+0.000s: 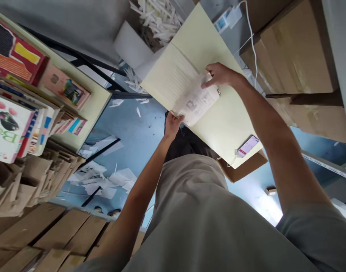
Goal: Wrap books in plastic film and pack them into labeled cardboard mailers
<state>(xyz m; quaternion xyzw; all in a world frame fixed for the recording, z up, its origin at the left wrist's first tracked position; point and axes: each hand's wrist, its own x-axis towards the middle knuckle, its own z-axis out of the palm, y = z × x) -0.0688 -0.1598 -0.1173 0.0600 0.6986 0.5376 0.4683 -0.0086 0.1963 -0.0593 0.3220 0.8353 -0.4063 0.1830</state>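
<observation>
A flat, book-like bundle (199, 99) in thin, see-through white wrapping lies on a pale yellow tabletop (229, 121). Faint grey print shows through the wrapping. At the bundle's near left corner, my left hand (173, 124) is closed on the edge, fingers pinching it. My right hand (220, 74) bends over the far right side, thumb and fingers curled at the wrapping's edge. Beyond the bundle, a whitish sheet with fine lines (173, 77) stretches toward the table's far left side.
A lit phone (248, 146) on a cable lies at the table's right end. Behind stand a white roll (133, 45) and a heap of paper strips (161, 22). Books (11, 124) fill the left table. Cardboard boxes (297, 49) stack at right. Paper scraps (107, 181) litter the blue floor.
</observation>
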